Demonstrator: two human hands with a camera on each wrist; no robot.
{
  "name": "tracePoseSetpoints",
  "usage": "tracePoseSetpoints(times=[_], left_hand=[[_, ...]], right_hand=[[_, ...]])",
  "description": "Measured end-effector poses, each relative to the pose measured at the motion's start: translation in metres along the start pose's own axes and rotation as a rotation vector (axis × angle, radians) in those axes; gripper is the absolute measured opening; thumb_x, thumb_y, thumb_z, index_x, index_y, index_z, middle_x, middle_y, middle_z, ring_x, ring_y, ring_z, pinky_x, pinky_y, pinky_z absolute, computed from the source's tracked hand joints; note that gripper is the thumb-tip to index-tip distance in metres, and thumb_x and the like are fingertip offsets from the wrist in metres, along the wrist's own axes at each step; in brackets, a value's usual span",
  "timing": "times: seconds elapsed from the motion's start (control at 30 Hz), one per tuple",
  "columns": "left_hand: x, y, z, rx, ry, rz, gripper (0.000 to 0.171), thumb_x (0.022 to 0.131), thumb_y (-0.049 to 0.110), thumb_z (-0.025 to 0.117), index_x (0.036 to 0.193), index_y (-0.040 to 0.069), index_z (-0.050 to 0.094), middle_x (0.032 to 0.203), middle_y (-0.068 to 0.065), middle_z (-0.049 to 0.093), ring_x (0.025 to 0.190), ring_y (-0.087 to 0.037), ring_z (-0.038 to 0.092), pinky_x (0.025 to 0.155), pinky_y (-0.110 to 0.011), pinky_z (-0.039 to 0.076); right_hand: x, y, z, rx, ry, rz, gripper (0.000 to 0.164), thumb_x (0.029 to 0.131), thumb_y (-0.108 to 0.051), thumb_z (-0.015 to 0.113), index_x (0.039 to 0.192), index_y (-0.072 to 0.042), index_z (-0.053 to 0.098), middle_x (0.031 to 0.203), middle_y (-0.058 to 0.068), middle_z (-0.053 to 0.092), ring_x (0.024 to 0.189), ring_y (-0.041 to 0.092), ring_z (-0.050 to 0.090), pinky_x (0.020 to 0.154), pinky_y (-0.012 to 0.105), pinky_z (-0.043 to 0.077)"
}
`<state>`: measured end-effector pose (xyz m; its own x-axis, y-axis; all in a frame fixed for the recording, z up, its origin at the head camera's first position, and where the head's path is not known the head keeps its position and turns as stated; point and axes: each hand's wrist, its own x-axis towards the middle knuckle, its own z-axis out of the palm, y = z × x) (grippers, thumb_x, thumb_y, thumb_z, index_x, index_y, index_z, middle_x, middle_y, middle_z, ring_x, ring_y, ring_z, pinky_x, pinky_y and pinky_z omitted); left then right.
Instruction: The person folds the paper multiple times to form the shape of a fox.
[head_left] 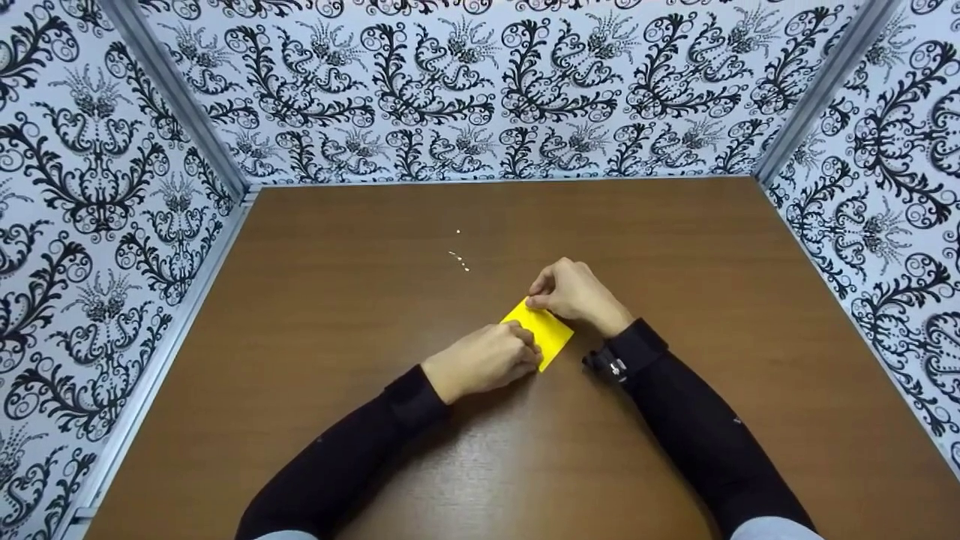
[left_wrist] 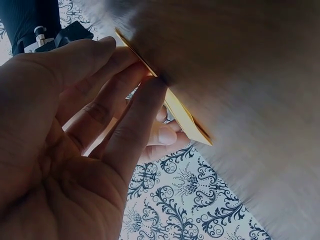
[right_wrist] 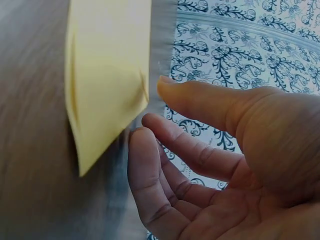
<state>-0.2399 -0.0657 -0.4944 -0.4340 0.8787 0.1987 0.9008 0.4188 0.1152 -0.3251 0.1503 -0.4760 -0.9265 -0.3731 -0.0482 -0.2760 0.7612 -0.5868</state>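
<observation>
A yellow sheet of paper (head_left: 553,335) lies on the brown table, turned at a slant. Layered edges in the right wrist view show that the paper (right_wrist: 107,65) is folded, its lower end coming to a slanted point. My left hand (head_left: 491,356) covers the near left part of the sheet. In the left wrist view its fingertips (left_wrist: 159,87) press on the paper (left_wrist: 182,115), while the thumb stays off it. At the far corner is my right hand (head_left: 579,296). Its thumb and fingers (right_wrist: 145,150) are apart beside the paper's edge, with a gap between them.
Small pale specks (head_left: 460,259) lie on the table (head_left: 337,262) beyond the hands. Patterned black-and-white walls (head_left: 457,90) with metal frame posts close off the back and both sides. A dark strap with a small device (head_left: 616,367) sits on the right wrist.
</observation>
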Motion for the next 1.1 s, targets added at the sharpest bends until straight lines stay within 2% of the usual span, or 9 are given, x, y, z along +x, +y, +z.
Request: tracePoseSetpoints(times=[0.23,0.6,0.87,1.1], left_hand=[[-0.0005,0.0022,0.0000,0.009,-0.004,-0.005,0.012,0.112,0.011,0.079,0.109,0.014,0.090,0.114,-0.002,0.088,0.108,-0.018,0.080,0.099,-0.031,0.069],[0.0001,0.0021,0.0008,0.002,-0.012,0.004,0.012,0.111,0.010,0.080,0.105,0.013,0.089,0.114,-0.003,0.089,0.110,-0.019,0.081,0.099,-0.032,0.069],[0.0011,0.0013,-0.0004,-0.001,-0.006,-0.003,0.011,0.111,0.010,0.080,0.107,0.013,0.090,0.111,-0.003,0.087,0.105,-0.019,0.079,0.097,-0.032,0.069],[0.0000,0.0009,0.0003,0.006,-0.009,-0.012,0.011,0.111,0.012,0.080,0.109,0.014,0.090,0.107,-0.003,0.085,0.102,-0.019,0.078,0.096,-0.032,0.069]], right_hand=[[0.0016,0.0047,0.0065,0.008,0.002,-0.012,0.019,0.102,-0.023,0.092,0.115,-0.009,0.092,0.107,0.009,0.090,0.093,0.025,0.079,0.077,0.027,0.057],[0.0010,0.0065,0.0095,0.029,0.006,-0.016,0.015,0.100,-0.021,0.092,0.108,-0.009,0.091,0.100,0.010,0.088,0.087,0.022,0.075,0.072,0.024,0.054],[0.0041,0.0062,0.0045,0.082,0.020,0.003,0.012,0.103,-0.023,0.091,0.106,-0.011,0.090,0.102,0.009,0.086,0.092,0.023,0.074,0.077,0.025,0.055],[0.0055,0.0075,0.0018,0.132,0.009,-0.006,0.009,0.105,-0.020,0.088,0.106,-0.011,0.090,0.100,0.009,0.084,0.089,0.022,0.071,0.078,0.028,0.056]])
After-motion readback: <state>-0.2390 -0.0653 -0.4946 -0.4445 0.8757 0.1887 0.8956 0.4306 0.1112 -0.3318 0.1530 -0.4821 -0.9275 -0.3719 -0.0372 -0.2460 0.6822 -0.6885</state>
